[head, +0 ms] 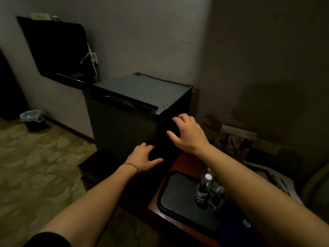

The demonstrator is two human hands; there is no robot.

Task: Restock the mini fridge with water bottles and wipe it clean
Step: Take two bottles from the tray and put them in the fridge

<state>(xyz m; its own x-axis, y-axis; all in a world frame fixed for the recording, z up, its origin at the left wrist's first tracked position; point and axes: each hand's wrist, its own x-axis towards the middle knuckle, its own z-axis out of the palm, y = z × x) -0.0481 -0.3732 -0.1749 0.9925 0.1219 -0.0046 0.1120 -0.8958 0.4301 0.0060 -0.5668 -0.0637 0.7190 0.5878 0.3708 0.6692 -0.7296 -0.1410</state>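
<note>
Though the room is dim, the surroundings can be made out: a flat black screen (57, 50) hangs on the left wall with white cables dangling at its right edge, and a small bin (33, 120) lined with a clear bag stands on the patterned carpet (35, 166) below it. To the right, a printed paper bag (235, 141) leans against the wall, and newspapers (272, 180) lie beside a low reddish-brown table (183, 163). On that table sits a black tray (179, 195) carrying two clear water bottles (204, 189), upright and close together at its right side, partly hidden by the right forearm. Any label text on them is too blurred to read, and no writing on the fridge is legible.

The mini fridge (124, 122), dark and box-shaped with a vented top, stands against the wall with its door closed, directly ahead of both arms. The left hand (144, 157), a thin cord bracelet at its wrist, reaches with fingers spread and empty near the lower right of the door. The right hand (188, 132) hovers higher, at the door's right edge, fingers splayed and loosely bent, holding nothing. Whether either touches the fridge cannot be told. The bottles lie behind and below the right hand.
</note>
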